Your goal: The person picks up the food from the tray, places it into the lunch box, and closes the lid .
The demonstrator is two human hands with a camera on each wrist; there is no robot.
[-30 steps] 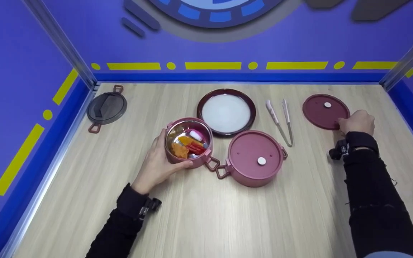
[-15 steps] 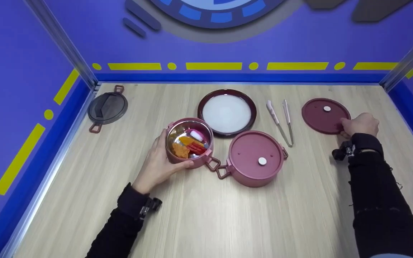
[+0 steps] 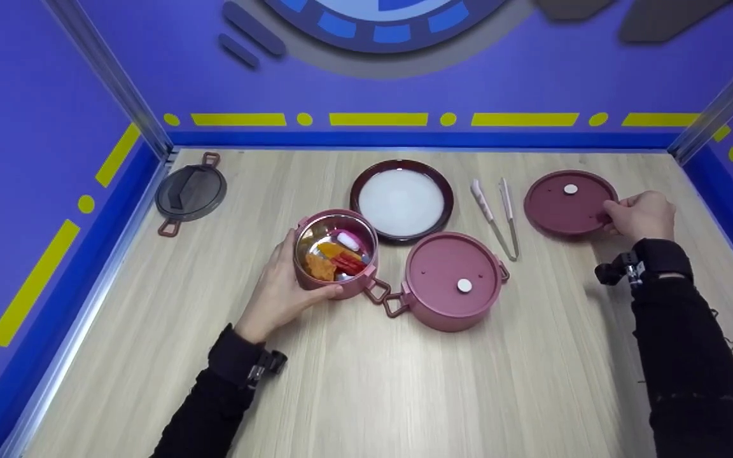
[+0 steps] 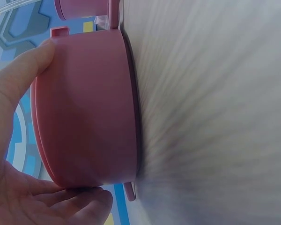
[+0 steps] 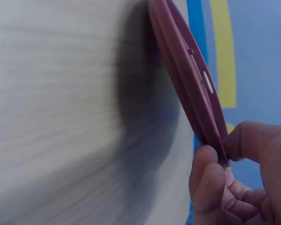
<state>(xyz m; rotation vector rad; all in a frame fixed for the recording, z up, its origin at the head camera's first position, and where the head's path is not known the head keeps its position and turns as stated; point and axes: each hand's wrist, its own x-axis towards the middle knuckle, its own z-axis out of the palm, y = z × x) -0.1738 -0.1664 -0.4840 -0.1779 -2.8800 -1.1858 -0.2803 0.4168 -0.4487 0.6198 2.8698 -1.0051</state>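
My left hand [image 3: 277, 289] holds a small pink pot [image 3: 357, 289] round its side, thumb at the front and fingers behind. In the left wrist view the pot [image 4: 86, 108] stands on the table. Inside it lie orange-brown, yellow, red and white pieces of toy food [image 3: 335, 254]. At the right, my right hand [image 3: 643, 216] pinches a dark pink pot lid [image 3: 567, 213] by its edge between thumb and fingers. The right wrist view shows the lid [image 5: 189, 79] tilted and raised off the table, its shadow below. A white knob sits on its top.
A lidded pink pot [image 3: 452, 312] stands right of the open one, their handles close together. Behind are a white plate [image 3: 401, 200] with a brown rim and tongs [image 3: 497, 219]. A grey lid with brown handles [image 3: 190, 191] lies far left. Blue walls [image 3: 379, 95] enclose the table.
The lid has come up off the table in my right hand and shifted slightly left. My left hand and the pot it holds have stayed in place.
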